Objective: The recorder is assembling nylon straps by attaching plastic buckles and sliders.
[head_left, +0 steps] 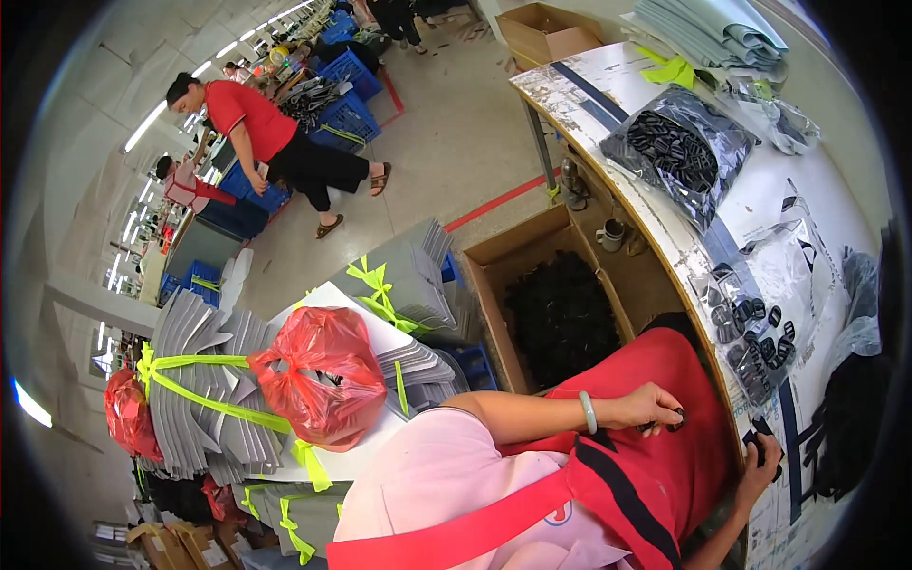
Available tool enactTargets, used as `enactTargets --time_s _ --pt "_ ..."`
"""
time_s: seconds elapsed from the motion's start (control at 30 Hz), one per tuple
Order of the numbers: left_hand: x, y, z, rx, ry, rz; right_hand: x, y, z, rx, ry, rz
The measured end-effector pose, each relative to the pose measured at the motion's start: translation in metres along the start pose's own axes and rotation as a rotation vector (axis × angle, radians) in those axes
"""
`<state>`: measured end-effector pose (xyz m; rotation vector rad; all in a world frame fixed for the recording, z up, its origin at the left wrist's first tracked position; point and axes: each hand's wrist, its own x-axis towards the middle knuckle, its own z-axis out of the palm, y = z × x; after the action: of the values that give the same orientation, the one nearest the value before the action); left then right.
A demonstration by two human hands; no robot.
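My left hand [643,408], with a pale bangle at its wrist, is closed over my lap, its fingertips pinched on a small black piece [675,419] that looks like a plastic buckle. At the table's edge my right hand [757,467] is closed around a dark item [764,442], mostly covered by the fingers; its kind cannot be made out. Beyond the right hand, several loose black buckles [777,351] lie on the table beside clear plastic bags. A heap of black straps [844,427] rests to the right of that hand. Red apron cloth [627,380] covers my lap.
The worn white table [608,81] curves along the right, bearing an open bag of black buckles [670,152]. Beside my legs stands a cardboard box [489,285] of black pieces. Grey sheet stacks [204,361] and a red plastic bag [323,375] are left. A person [266,123] walks beyond.
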<state>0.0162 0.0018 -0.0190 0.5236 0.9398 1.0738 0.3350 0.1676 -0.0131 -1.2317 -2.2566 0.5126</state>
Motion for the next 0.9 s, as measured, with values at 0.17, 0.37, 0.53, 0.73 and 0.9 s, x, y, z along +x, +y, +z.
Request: enactTargets --time_s 0.17,0.37,0.53,0.73,0.9 --pt "0.001 -0.004 -0.003 -0.073 -0.005 0.030 0.013 -0.016 -0.022 -0.012 -0.102 0.049" --pt "-0.001 -0.002 -0.001 -0.026 -0.029 0.022 0.019 -0.018 -0.024 0.071 -0.111 0.162" --pt "0.000 -0.002 -0.004 -0.033 -0.021 -0.005 0.018 0.001 -0.021 0.144 -0.121 0.176" --pt "0.005 -0.007 -0.007 -0.032 -0.025 -0.022 0.022 0.016 -0.028 0.133 -0.129 0.111" --pt "0.003 -0.005 -0.004 -0.037 -0.042 -0.031 0.049 0.033 -0.061 0.016 0.036 0.079"
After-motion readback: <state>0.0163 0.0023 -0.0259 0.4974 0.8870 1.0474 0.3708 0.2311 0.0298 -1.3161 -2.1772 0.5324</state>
